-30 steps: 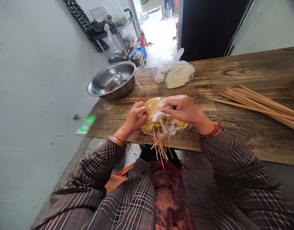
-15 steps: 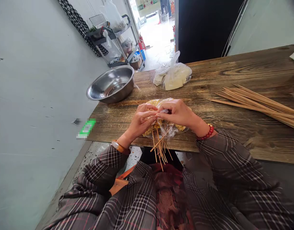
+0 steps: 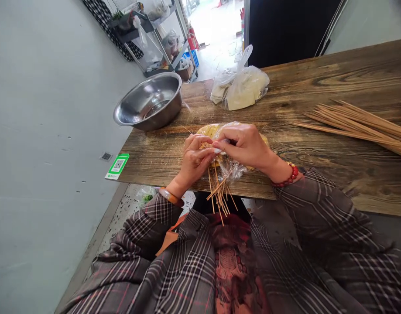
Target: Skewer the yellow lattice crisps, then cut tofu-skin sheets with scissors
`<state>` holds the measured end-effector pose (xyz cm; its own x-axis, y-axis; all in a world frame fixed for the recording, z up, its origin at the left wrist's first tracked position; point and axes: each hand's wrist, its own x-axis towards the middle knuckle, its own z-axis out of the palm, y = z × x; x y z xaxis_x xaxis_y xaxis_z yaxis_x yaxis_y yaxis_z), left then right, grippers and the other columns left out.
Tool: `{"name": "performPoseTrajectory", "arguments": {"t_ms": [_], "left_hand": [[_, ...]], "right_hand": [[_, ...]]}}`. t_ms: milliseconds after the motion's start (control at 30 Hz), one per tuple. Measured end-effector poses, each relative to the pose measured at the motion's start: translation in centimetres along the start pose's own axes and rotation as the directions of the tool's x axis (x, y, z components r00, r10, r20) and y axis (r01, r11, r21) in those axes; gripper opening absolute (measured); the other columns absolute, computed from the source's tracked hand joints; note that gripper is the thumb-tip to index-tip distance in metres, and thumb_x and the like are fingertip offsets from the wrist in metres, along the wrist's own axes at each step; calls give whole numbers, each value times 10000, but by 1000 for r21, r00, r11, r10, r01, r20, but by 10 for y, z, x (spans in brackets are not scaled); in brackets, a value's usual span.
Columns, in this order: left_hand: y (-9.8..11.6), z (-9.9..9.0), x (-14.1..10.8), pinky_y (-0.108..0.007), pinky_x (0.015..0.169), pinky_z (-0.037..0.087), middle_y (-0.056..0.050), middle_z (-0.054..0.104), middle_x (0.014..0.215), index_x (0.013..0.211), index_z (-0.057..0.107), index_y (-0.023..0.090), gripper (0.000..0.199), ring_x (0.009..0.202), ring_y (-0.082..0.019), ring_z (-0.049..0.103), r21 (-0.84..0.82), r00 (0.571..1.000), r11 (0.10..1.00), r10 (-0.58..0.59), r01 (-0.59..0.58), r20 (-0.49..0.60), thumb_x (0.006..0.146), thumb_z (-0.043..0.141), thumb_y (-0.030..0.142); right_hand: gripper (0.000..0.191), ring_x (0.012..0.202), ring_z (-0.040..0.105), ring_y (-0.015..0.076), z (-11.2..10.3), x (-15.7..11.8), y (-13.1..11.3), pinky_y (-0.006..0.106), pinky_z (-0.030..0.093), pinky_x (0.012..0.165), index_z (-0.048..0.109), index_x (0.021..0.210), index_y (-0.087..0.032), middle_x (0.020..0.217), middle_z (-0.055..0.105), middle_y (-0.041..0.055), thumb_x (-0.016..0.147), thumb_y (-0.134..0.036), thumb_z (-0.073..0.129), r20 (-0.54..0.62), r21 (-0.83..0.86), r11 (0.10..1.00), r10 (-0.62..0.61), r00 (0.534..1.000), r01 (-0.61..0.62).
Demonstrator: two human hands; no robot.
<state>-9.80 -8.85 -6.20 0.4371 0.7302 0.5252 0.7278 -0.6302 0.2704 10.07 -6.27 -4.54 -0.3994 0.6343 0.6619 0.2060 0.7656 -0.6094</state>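
Note:
My left hand (image 3: 196, 160) and my right hand (image 3: 248, 146) meet over the table's front edge, fingertips nearly touching. Both are closed in a pinch on a whitish, bunched part of a clear plastic bag (image 3: 234, 171). Yellowish food (image 3: 208, 130) shows through the bag beneath and behind my hands; its exact kind is hard to make out. Several thin wooden skewers (image 3: 220, 194) stick out of the bag toward me, past the table edge. My fingers partly hide the pinched plastic.
A steel basin (image 3: 149, 102) stands at the table's left end. Behind my hands lies a tied plastic bag of pale flat sheets (image 3: 242, 89). Loose wooden skewers (image 3: 360, 124) lie in a bundle at right. A green QR card (image 3: 118, 165) sits at the left edge, by the wall.
The view has tilted down a little, so the table things appear higher. Both hands stay pinched together at the bag, with slight finger movement.

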Motion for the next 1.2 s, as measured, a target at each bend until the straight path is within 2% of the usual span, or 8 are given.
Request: {"name": "performPoseTrajectory", "arguments": {"t_ms": [200, 300, 400, 533, 667, 800, 1033, 1200], "left_hand": [[5, -9, 3, -416, 983, 408, -24, 655, 1009, 909, 687, 253, 70, 1006, -188, 549, -29, 1000, 999, 24, -23, 20, 904, 618, 270], [9, -19, 10, -442, 1000, 408, -72, 638, 1119, 1084, 655, 220, 283, 1090, -240, 531, 22, 984, 996, 82, -87, 158, 816, 713, 288], [14, -21, 20, -462, 955, 428, -107, 636, 1093, 1065, 643, 183, 341, 1064, -288, 538, 163, 960, 976, 97, -143, 264, 771, 741, 324], [25, -21, 34, -460, 847, 441, -137, 653, 980, 963, 634, 152, 286, 955, -313, 583, 403, 929, 890, 58, -213, 365, 818, 676, 395], [30, -26, 42, -409, 774, 434, -120, 666, 962, 954, 618, 163, 194, 901, -281, 608, 449, 893, 835, 105, -318, 438, 826, 645, 307], [25, -26, 43, -401, 733, 421, -97, 663, 841, 878, 624, 162, 71, 813, -252, 612, 482, 885, 793, 147, -372, 442, 843, 582, 207], [30, -28, 43, -393, 720, 414, -90, 673, 786, 818, 647, 137, 236, 791, -241, 616, 504, 811, 711, 160, -490, 563, 910, 430, 110], [18, -57, 59, -357, 659, 379, -81, 663, 791, 825, 631, 152, 249, 770, -203, 600, 521, 845, 703, 221, -484, 487, 944, 413, 162]], "right_hand": [[278, 636, 557, 95, -14, 6, 6, 245, 433, 607, 695, 880, -163, 730, 649, -8, 937, -398, 558, -34, 207, 968, 155, 987, -145], [335, 606, 574, 80, -25, 10, 21, 219, 459, 561, 677, 1041, -170, 797, 675, 3, 934, -462, 554, -217, 316, 922, 299, 929, -223], [352, 554, 562, 70, -32, 11, 36, 201, 451, 520, 683, 1028, -176, 754, 666, -5, 914, -493, 580, -345, 338, 906, 370, 863, -253], [377, 524, 562, 75, -35, 6, 46, 195, 433, 469, 696, 1033, -181, 759, 672, 0, 882, -516, 610, -364, 346, 890, 420, 831, -298], [396, 528, 566, 95, -37, -1, 52, 207, 427, 448, 699, 1022, -171, 769, 672, 19, 858, -524, 629, -362, 366, 841, 523, 771, -399], [434, 562, 577, 114, -39, -5, 60, 227, 456, 479, 703, 1033, -163, 788, 673, 42, 845, -547, 633, -323, 346, 827, 549, 771, -444], [498, 572, 574, 124, -38, -11, 75, 236, 445, 490, 713, 1021, -158, 774, 680, 47, 818, -605, 632, -312, 269, 822, 567, 762, -502], [530, 569, 576, 134, -37, -12, 78, 250, 450, 503, 716, 1009, -148, 762, 686, 54, 818, -632, 614, -293, 219, 826, 563, 773, -519]]}}
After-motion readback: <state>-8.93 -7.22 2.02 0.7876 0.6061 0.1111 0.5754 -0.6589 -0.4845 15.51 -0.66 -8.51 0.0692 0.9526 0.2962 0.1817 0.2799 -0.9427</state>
